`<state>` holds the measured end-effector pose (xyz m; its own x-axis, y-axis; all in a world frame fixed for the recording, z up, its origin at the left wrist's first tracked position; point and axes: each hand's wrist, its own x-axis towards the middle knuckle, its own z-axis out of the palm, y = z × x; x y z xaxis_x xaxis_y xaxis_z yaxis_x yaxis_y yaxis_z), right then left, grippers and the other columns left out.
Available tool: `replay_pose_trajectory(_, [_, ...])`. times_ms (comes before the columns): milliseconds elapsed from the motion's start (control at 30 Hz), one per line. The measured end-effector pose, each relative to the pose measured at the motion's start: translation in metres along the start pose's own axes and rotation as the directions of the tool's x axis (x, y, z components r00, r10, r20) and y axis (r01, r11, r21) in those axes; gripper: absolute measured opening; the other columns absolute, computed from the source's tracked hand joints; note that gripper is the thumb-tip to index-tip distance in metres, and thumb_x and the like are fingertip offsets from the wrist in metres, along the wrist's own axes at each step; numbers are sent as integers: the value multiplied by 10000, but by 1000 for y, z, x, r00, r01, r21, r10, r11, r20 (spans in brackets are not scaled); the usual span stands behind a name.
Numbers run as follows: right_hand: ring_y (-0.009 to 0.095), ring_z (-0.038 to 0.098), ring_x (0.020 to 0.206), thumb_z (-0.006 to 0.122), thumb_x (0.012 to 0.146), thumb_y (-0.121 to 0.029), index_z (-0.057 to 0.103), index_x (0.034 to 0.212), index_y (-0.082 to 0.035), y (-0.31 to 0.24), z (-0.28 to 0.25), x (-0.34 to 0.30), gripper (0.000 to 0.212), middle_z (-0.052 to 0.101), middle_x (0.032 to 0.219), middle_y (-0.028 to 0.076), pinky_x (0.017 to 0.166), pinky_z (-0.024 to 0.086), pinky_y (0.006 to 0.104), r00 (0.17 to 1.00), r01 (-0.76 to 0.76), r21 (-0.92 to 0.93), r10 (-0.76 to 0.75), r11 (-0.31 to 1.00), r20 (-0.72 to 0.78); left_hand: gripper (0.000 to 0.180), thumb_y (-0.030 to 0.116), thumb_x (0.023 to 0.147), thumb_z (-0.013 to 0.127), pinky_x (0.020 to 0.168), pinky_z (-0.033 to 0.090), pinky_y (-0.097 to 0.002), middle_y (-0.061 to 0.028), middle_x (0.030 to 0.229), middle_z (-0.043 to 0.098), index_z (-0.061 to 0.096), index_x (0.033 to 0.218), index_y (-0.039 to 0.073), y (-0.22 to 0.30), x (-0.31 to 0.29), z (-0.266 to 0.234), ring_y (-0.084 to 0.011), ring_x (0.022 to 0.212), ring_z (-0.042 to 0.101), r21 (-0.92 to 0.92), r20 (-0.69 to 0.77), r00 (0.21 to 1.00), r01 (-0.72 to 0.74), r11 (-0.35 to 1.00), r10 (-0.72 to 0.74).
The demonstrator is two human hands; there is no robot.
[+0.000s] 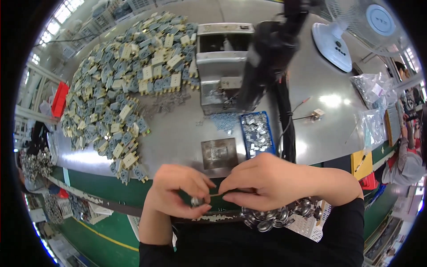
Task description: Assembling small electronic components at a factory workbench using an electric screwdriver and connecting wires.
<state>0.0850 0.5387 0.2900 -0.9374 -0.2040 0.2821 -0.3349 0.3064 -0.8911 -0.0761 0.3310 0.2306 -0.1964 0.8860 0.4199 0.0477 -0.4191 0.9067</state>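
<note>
Two hands meet at the near edge of the counter (pixel 311 111). Our left hand (pixel 178 189) pinches a small round metal part (pixel 195 202) between thumb and fingertips, grip closed on it. Our right hand (pixel 271 180) pinches a thin strip (pixel 216 194), its long axis running left-right, its free end pointing at the left hand, just beside the round part. Below the right hand sits a heap of metal caps (pixel 275 216). Farther out lie a blue tray (pixel 243 133) of clips and a pile of blue-and-cream components (pixel 115 84).
</note>
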Motion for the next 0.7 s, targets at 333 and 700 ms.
replay_pose_trajectory(333, [188,546,495,839,762,-24,809,935,-38,-20,-21,16,176,631,645,82,446,375,321,972,-57,-350,-29,935,-235,299,68,919,779,787,601,-290,-94,948,792,738,1199,-26,13,30,10,-187,881,776,-7,-167,969,181,983,-180])
replay_pose_trajectory(700, [153,579,541,802,833,-61,790,884,-54,-28,-19,25,53,654,665,36,505,414,283,962,-194,-72,176,978,-210,323,34,977,722,721,548,-234,-132,1056,771,679,1274,-84,0,15,11,-124,861,723,-463,-28,968,208,861,-249])
